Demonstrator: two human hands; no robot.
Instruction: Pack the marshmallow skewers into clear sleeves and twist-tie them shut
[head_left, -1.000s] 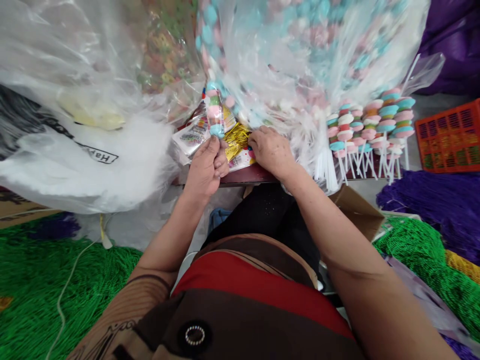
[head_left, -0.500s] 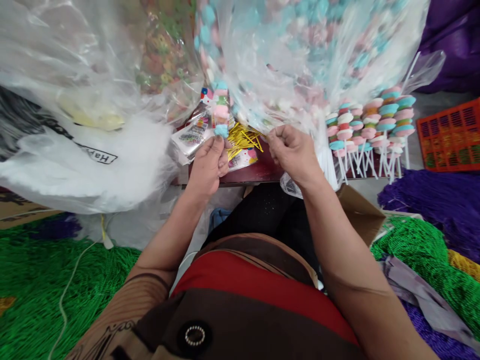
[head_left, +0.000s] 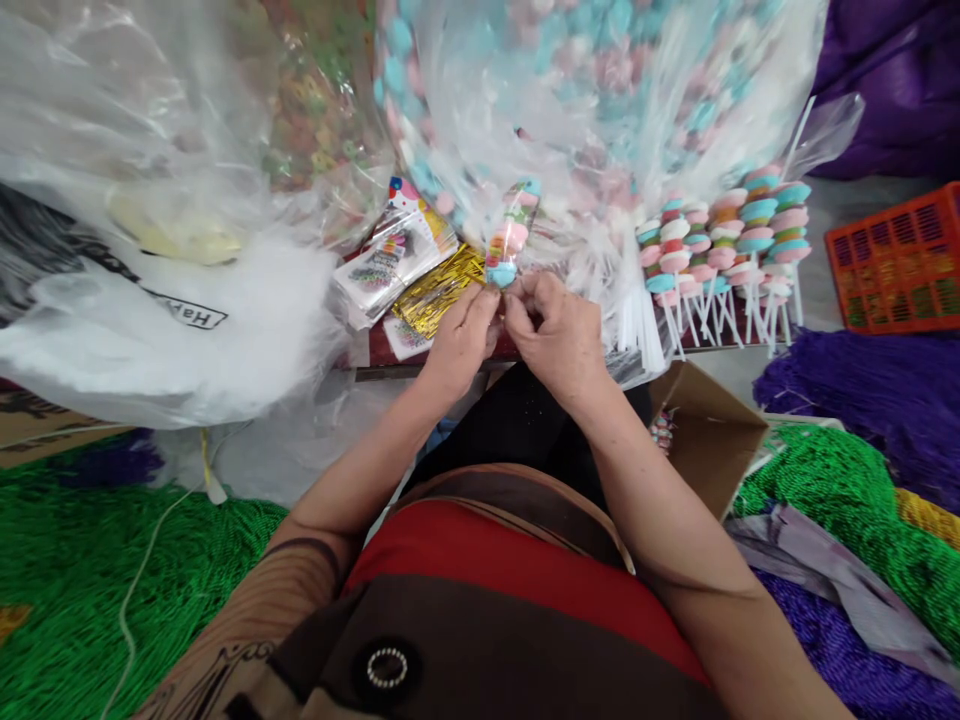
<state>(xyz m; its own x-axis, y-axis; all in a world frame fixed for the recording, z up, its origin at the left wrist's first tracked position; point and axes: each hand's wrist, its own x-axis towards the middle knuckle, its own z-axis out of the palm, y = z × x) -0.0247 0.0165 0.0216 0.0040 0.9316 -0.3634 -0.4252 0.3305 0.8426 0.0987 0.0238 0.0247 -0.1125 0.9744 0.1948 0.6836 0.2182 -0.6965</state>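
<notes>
A wrapped marshmallow skewer (head_left: 512, 235) with pink, blue, green and orange pieces points up and away from me in clear film. My left hand (head_left: 463, 335) is closed, pinching its lower end just below the bottom blue piece. Right beside it, my right hand (head_left: 556, 335) is closed at the same spot, fingertips against the gathered film. A gold twist tie ran to those fingers a moment earlier; now it is hidden between them. A pile of gold twist ties (head_left: 439, 290) lies left of my left hand, by printed clear packets (head_left: 375, 275).
Behind stands a big clear bag of pastel marshmallows (head_left: 615, 70); left of it, a bag of ring-shaped sweets (head_left: 322, 110). Several marshmallow skewers (head_left: 720, 235) lie at right, with white sticks toward me. An open cardboard box (head_left: 709, 430) and an orange crate (head_left: 896, 260) are further right.
My right hand has moved left to meet my left hand under the wrapped skewer. My left hand has shifted right with the skewer, away from the twist ties.
</notes>
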